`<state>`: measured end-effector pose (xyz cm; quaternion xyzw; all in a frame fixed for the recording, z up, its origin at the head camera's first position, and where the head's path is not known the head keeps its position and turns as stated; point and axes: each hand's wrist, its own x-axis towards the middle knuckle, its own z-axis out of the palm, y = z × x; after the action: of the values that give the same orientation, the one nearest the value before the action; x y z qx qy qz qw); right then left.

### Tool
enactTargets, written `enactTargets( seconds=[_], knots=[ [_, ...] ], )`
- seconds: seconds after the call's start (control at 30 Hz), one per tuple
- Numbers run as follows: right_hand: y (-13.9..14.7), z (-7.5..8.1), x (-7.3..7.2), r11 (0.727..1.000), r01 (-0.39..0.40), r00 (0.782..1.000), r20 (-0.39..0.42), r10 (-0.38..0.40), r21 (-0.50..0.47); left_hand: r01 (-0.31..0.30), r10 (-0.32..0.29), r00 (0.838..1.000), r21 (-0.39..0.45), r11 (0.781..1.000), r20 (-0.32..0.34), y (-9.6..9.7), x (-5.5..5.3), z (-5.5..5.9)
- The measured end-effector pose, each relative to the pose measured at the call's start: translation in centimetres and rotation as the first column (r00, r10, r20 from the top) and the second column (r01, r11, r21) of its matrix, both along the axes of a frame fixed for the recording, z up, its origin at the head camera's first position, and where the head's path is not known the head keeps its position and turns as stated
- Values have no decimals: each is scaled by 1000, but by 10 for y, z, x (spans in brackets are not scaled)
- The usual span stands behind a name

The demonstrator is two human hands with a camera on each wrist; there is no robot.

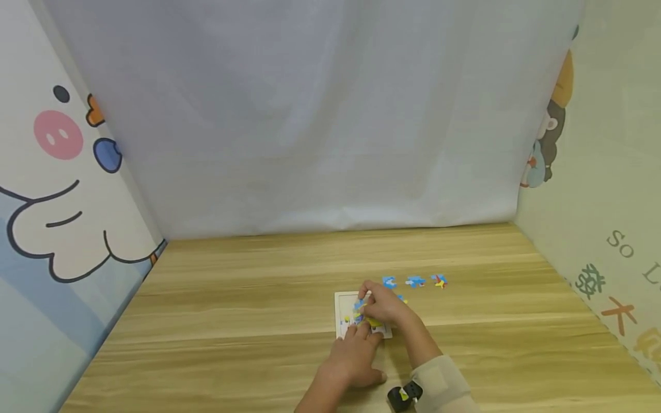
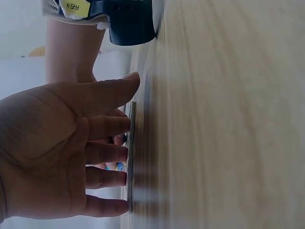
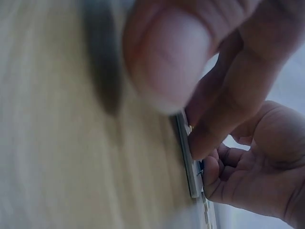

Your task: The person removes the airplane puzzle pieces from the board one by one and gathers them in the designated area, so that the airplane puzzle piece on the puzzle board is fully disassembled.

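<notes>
A pale square puzzle board (image 1: 345,299) lies on the table, partly filled with colourful pieces. My left hand (image 1: 353,358) rests its fairly straight fingertips along the board's near edge, with the thumb spread to the side; in the left wrist view the palm (image 2: 47,157) shows. Bent over the board from the right is my right hand (image 1: 383,303), its curled fingers around a blue and yellow puzzle piece (image 1: 358,307). Seen from the right wrist, the fingers (image 3: 233,95) come down on the board's surface, the thumb (image 3: 171,62) large in front. Part of the board is hidden beneath both hands.
Beyond the board lie loose puzzle pieces: a blue one (image 1: 389,281), a blue and white one (image 1: 415,281) and one with red and yellow (image 1: 440,280). Another blue bit (image 1: 400,298) shows beside the right hand. A black wrist device (image 1: 404,396) sits at the right sleeve.
</notes>
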<state>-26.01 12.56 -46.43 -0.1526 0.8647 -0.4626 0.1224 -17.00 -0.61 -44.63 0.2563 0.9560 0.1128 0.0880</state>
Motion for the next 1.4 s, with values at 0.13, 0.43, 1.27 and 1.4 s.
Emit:
enactTargets(
  seconds=[0.13,0.43,1.27,1.4],
  knots=[
    [8,1,0,998,-27,1000,-8,26,-53,-1,1,1000,2,1000,8,2,0,-2],
    [18,-2,-4,990,-27,999,-26,23,-142,-12,12,1000,6,1000,25,3,2,-1],
    [59,9,1,985,83,997,6,-83,-153,-36,37,999,-8,999,11,11,-2,2],
    [71,8,2,980,122,992,6,-123,-160,-25,25,1000,-13,1000,6,14,-2,2]
  ],
)
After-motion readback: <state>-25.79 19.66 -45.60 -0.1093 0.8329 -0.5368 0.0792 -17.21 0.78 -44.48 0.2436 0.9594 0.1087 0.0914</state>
